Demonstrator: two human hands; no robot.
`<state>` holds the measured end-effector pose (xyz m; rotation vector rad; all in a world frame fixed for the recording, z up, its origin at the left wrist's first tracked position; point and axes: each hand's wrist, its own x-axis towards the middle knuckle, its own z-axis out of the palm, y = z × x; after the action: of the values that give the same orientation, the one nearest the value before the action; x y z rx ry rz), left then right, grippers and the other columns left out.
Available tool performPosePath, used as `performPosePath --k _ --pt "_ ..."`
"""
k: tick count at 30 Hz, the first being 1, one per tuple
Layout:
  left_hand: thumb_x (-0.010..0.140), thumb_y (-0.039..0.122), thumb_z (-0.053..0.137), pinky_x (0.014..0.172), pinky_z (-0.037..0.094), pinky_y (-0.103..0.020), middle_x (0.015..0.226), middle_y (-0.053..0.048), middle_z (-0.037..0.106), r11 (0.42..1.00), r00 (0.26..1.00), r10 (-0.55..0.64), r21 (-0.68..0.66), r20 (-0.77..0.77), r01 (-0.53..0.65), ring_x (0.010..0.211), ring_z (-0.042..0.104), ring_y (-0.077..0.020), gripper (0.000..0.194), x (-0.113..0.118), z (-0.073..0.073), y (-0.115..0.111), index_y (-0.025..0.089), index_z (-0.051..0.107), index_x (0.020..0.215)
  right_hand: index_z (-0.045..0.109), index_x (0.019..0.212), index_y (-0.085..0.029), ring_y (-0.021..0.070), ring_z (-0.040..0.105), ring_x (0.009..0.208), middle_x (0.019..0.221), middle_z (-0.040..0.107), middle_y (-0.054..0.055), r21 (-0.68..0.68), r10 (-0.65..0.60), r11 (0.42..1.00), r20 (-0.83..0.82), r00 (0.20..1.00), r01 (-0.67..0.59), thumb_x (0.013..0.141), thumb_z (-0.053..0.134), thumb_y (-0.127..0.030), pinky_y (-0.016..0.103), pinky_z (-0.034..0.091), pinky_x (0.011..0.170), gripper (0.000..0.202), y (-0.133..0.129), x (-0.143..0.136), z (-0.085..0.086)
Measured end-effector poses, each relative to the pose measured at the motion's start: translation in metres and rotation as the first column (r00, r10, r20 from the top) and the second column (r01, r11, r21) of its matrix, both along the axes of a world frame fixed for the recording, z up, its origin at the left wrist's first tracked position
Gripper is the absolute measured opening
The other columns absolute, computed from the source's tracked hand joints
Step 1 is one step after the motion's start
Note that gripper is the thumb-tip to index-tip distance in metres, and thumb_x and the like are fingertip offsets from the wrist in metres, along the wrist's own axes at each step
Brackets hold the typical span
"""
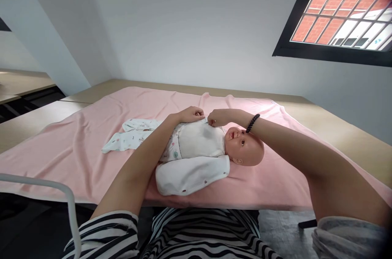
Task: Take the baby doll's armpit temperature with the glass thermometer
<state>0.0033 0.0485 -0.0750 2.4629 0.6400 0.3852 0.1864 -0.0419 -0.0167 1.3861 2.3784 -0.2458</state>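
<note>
The doll (249, 150) lies on its back on a pink blanket (122, 175), which is spread over the tabletop (330, 128). Its head points to 3 o'clock. It has a white shirt (199, 142) on its tummy. The left hand (191, 114) is at the shirt's 12 o'clock edge. Its fingers are curled nearly closed, with the tips pinching a bit of the shirt. The right hand (219, 117) is just beside it, toward 3 o'clock, and its fingers are closed tight on the same edge. A white flap (192, 175) with little dots lies at 6 o'clock, next to the shirt. Cloth with small pictures (125, 141) lies at 9 o'clock, partly behind the left arm.
</note>
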Motion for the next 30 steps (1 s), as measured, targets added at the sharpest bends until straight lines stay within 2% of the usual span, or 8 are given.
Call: performPosePath --k 4,7,11,14,17,20,25,30 --pt "0.084 0.05 0.058 0.067 0.044 -0.027 0.084 -0.002 0.07 0.999 1.0 -0.006 -0.035 -0.006 0.006 0.078 0.061 -0.0182 0.035 0.0 -0.001 0.0 0.017 0.07 0.089 0.051 0.063 -0.018 0.0131 0.038 0.058 0.061 0.046 -0.001 0.007 -0.012 1.0 0.064 0.998 0.012 0.079 0.056 -0.008 0.031 0.029 0.059 0.02 0.006 -0.011 -0.011" --pt "0.085 0.05 0.058 0.067 0.044 -0.028 0.082 -0.002 0.069 1.0 1.0 -0.009 -0.03 -0.025 0.009 0.077 0.061 -0.0181 0.035 0.0 -0.001 0.001 0.018 0.069 0.088 0.047 0.057 -0.019 0.0122 0.037 0.055 0.056 0.042 -0.003 0.006 -0.038 0.999 0.081 0.996 0.038 0.077 0.061 -0.011 0.03 0.028 0.057 0.025 0.005 -0.018 -0.006" --pt "0.085 0.05 0.06 0.078 0.049 -0.031 0.094 -0.004 0.072 1.0 0.998 -0.006 -0.004 0.065 0.006 0.089 0.064 -0.0205 0.034 -0.002 0.008 0.001 0.018 0.07 0.092 0.052 0.056 -0.018 0.0132 0.044 0.057 0.058 0.049 0.0 0.084 -0.097 0.992 0.065 0.993 0.091 0.078 0.066 -0.015 0.03 0.03 0.057 0.026 -0.008 -0.009 0.033" --pt "0.089 0.052 0.06 0.092 0.051 -0.036 0.106 -0.008 0.072 1.0 0.967 0.028 -0.002 0.253 -0.029 0.101 0.065 -0.0227 0.036 -0.005 0.029 -0.007 0.018 0.07 0.098 0.065 0.072 -0.019 0.0164 0.055 0.067 0.076 0.064 0.004 0.265 -0.128 0.953 -0.078 0.989 0.144 0.08 0.066 -0.018 0.031 0.037 0.06 0.008 -0.031 0.021 0.076" --pt "0.09 0.052 0.064 0.097 0.052 -0.039 0.116 -0.01 0.071 0.999 0.892 -0.004 -0.027 0.451 0.018 0.109 0.065 -0.0232 0.037 -0.009 0.061 -0.026 0.021 0.07 0.111 0.072 0.086 -0.019 0.0186 0.063 0.076 0.085 0.072 0.005 0.424 -0.015 0.849 -0.576 0.817 0.315 0.082 0.07 -0.027 0.031 0.047 0.064 0.009 -0.065 0.054 0.109" --pt "0.083 0.047 0.076 0.088 0.059 -0.037 0.107 -0.01 0.073 0.998 0.737 -0.044 -0.01 0.674 0.068 0.101 0.07 -0.022 0.04 -0.009 0.095 -0.051 0.021 0.069 0.112 0.074 0.091 -0.019 0.0185 0.066 0.08 0.085 0.073 0.006 0.413 0.154 0.828 -0.819 0.553 0.38 0.081 0.074 -0.032 0.032 0.053 0.07 0.016 -0.098 0.07 0.121" --pt "0.072 0.046 0.086 0.076 0.064 -0.032 0.087 -0.003 0.073 0.989 0.502 -0.131 0.151 0.855 0.0 0.086 0.073 -0.0188 0.034 -0.011 0.144 -0.085 0.021 0.07 0.09 0.074 0.087 -0.02 0.0168 0.067 0.08 0.085 0.072 0.003 0.5 0.398 0.722 -0.865 0.304 0.479 0.079 0.079 -0.03 0.033 0.058 0.074 0.014 -0.13 0.057 0.122" --pt "0.07 0.04 0.089 0.083 0.064 -0.033 0.093 -0.001 0.074 0.937 0.415 -0.253 0.328 0.874 -0.119 0.093 0.073 -0.0192 0.029 -0.018 0.164 -0.111 0.024 0.071 0.086 0.075 0.09 -0.025 0.0189 0.069 0.081 0.085 0.073 0.001 0.584 0.558 0.596 -0.794 0.239 0.551 0.082 0.078 -0.032 0.038 0.061 0.076 0.012 -0.149 0.037 0.118"
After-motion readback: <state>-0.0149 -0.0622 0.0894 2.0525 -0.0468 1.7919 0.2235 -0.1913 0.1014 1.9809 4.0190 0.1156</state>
